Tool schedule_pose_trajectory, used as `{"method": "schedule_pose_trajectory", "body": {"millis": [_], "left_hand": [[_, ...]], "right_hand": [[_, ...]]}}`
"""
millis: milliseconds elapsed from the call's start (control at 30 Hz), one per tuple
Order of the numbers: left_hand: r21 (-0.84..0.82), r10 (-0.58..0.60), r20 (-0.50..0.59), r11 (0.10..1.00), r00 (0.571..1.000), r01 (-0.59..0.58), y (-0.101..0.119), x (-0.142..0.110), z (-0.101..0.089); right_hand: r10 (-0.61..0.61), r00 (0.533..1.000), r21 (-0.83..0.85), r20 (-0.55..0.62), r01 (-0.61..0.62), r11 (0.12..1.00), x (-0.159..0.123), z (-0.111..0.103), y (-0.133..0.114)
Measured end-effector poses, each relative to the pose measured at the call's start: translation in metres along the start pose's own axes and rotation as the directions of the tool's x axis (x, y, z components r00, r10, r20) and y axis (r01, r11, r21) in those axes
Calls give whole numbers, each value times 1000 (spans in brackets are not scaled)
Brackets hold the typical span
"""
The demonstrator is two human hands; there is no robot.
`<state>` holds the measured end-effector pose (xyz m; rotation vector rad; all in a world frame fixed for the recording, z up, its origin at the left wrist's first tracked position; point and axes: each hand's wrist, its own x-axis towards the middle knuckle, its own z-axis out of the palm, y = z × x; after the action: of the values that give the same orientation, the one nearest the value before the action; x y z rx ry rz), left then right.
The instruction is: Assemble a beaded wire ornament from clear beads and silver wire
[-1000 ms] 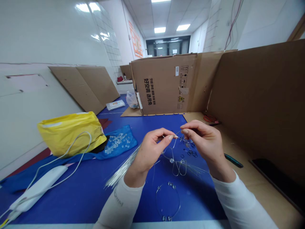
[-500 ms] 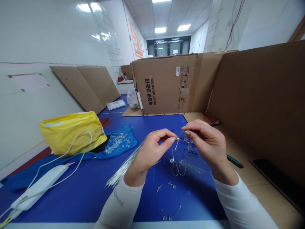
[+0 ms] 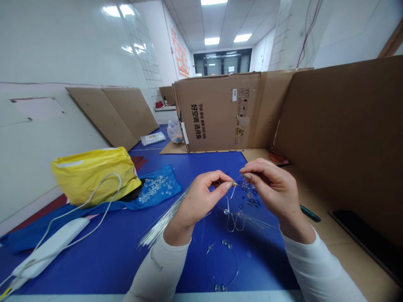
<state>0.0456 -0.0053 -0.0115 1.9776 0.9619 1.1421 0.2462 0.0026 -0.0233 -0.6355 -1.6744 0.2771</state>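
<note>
My left hand (image 3: 201, 201) and my right hand (image 3: 270, 188) meet in mid-air above a blue work surface (image 3: 189, 268), their fingertips almost touching. Both pinch a thin silver wire (image 3: 235, 181). A bundle of thin silver wires (image 3: 160, 226) fans out from under my left hand towards the lower left. Below my hands hangs a bent wire shape with clear beads (image 3: 234, 220). Small dark rings (image 3: 253, 203) and clear beads (image 3: 245, 184) lie near my right fingers. A beaded wire loop (image 3: 222, 265) rests nearer me.
Clear glass beads lie on a blue cloth (image 3: 166, 191) beside a yellow bag (image 3: 94, 178). A white adapter with its cable (image 3: 52, 247) is at the left. Green-handled pliers (image 3: 310, 213) lie on a cardboard surface at right. A cardboard box (image 3: 214, 111) stands ahead.
The wide wire loop under my hands has drawn into a narrower shape. My hands stay close together and have barely moved.
</note>
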Motion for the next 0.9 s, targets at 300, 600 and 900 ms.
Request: {"method": "schedule_pose_trajectory", "body": {"millis": [300, 600, 900], "left_hand": [[-12, 19, -23, 1000, 1000, -19, 1, -1, 0], [-22, 44, -66, 999, 997, -46, 1, -1, 0], [41, 56, -70, 998, 996, -53, 2, -2, 0]], "right_hand": [[48, 999, -9, -12, -48, 999, -1, -1, -1], [156, 988, 1, 19, -156, 988, -3, 2, -2], [203, 975, 103, 86, -211, 972, -2, 2, -6]]}}
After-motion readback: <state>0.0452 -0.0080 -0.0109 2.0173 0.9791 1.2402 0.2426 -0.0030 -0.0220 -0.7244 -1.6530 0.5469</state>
